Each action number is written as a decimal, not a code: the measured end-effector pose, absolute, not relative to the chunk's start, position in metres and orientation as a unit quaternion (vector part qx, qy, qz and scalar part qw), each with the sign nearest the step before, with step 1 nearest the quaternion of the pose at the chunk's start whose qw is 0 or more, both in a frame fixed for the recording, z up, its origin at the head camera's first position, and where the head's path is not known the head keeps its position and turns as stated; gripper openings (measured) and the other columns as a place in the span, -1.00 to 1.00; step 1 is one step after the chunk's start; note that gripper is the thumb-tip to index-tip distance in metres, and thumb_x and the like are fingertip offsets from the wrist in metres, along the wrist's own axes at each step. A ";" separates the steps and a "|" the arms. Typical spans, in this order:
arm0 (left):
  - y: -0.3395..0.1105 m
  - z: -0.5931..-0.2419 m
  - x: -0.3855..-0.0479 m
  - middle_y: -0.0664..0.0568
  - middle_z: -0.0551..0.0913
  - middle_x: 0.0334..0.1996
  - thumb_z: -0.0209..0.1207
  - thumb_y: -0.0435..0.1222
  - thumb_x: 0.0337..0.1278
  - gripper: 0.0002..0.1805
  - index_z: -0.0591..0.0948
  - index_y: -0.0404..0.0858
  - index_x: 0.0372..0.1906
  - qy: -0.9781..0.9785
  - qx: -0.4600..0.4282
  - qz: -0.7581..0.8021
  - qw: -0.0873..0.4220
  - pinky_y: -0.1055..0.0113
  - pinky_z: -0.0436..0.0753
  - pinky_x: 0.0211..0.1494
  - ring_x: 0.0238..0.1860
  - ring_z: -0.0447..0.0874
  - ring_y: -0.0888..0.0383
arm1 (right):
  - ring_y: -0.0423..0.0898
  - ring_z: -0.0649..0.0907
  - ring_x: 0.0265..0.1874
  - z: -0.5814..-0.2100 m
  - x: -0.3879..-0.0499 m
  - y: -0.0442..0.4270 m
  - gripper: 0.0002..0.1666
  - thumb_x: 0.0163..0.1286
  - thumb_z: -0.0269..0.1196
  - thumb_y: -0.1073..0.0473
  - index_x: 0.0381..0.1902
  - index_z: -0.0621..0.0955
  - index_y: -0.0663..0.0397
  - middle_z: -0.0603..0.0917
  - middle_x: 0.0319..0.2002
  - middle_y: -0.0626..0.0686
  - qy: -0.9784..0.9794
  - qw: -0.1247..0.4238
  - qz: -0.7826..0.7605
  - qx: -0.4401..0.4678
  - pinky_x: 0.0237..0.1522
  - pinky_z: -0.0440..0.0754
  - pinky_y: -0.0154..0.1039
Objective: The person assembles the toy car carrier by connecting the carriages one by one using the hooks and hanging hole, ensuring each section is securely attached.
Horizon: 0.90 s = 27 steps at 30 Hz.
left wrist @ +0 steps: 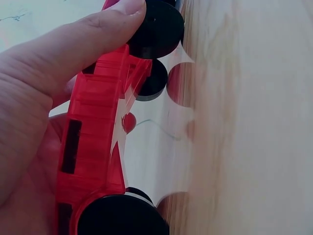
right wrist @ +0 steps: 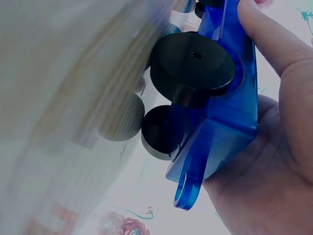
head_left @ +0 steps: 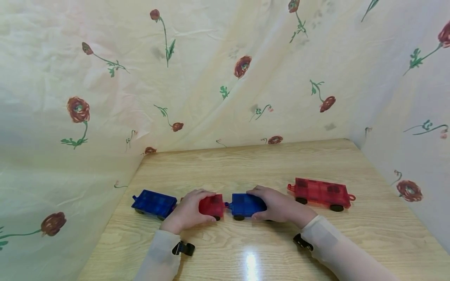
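Observation:
My left hand point(head_left: 188, 210) grips a translucent red wheeled car point(head_left: 215, 206) from above, thumb on the near side and fingers over the far side. To its right, my right hand point(head_left: 275, 205) holds a blue car point(head_left: 242, 205) the same way. Between the two cars, their end couplings meet at a small gap; whether they are hooked is hard to tell. In the left wrist view the red car point(left wrist: 95, 127) shows its black wheels close to the tabletop. A loop sticks out from the end of the blue car point(right wrist: 227, 132) in the right wrist view.
Another blue car point(head_left: 154, 203) stands left of my left hand, its right end close to that hand. A second red car point(head_left: 320, 192) stands apart at the right. Flower-patterned cloth point(head_left: 211, 78) hangs behind and beside the wooden table point(head_left: 225, 246).

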<state>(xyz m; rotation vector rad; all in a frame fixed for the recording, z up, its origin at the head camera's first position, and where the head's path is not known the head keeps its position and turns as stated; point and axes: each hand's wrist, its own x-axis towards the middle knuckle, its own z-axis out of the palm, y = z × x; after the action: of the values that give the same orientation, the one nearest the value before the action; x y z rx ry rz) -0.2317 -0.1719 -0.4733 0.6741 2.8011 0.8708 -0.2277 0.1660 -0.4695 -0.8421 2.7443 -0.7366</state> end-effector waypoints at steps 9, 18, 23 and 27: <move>-0.175 -0.470 -0.231 0.15 0.56 0.31 0.63 0.05 -0.08 -0.11 0.54 0.05 0.44 0.929 0.221 0.288 0.073 -0.02 0.66 0.21 0.28 0.50 0.00 | 0.14 0.53 0.36 -0.471 -0.228 0.166 -0.02 0.29 0.52 -0.21 0.53 0.45 0.08 0.49 0.43 0.12 0.925 0.076 -0.233 -0.291 0.34 0.53 0.14; -0.179 -0.473 -0.234 0.14 0.57 0.29 0.64 0.05 -0.09 -0.13 0.55 0.10 0.42 0.928 0.221 0.293 0.071 -0.01 0.69 0.15 0.24 0.51 0.01 | 0.20 0.49 0.40 -0.467 -0.225 0.177 0.03 0.30 0.44 -0.37 0.55 0.43 0.02 0.46 0.47 0.14 0.931 0.058 -0.246 -0.265 0.34 0.49 0.23; -0.181 -0.474 -0.235 0.15 0.57 0.29 0.63 0.07 -0.10 -0.13 0.55 0.12 0.41 0.929 0.223 0.288 0.068 -0.01 0.68 0.16 0.24 0.50 0.02 | 0.15 0.56 0.34 -0.463 -0.220 0.189 -0.02 0.33 0.47 -0.27 0.55 0.43 0.04 0.47 0.46 0.11 0.928 0.036 -0.262 -0.262 0.34 0.50 0.20; -0.181 -0.475 -0.236 0.18 0.57 0.29 0.64 0.08 -0.11 -0.12 0.54 0.14 0.41 0.929 0.223 0.287 0.068 0.01 0.67 0.18 0.25 0.50 0.04 | 0.17 0.56 0.34 -0.459 -0.217 0.203 -0.07 0.36 0.47 -0.19 0.54 0.43 0.07 0.47 0.46 0.15 0.927 0.022 -0.271 -0.257 0.34 0.50 0.21</move>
<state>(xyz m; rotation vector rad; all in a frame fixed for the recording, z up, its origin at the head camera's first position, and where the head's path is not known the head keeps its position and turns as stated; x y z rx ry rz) -0.2361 -0.1812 -0.4754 0.6722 2.7977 0.8659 -0.2167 0.2026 -0.4593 -0.7963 2.8723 -0.8401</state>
